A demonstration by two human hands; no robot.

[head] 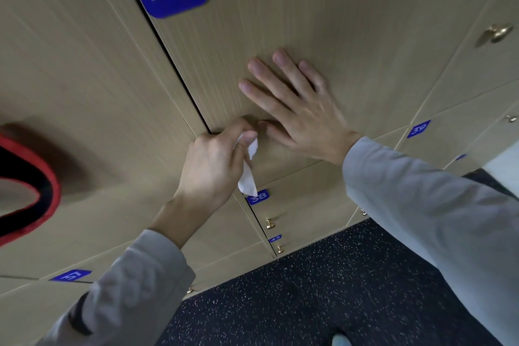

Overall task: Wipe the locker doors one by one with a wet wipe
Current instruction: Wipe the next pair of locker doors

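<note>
White wet wipe [248, 174] pinched in left hand [209, 163] at door 23 [309, 22] edge, right hand [295, 109] spread flat; risk: wipe dangles loose, could slip w/ weak pinch.

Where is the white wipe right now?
In the head view, the wet wipe hangs from the left hand at the lower left corner of locker door 23, just above the 38 label.
</note>
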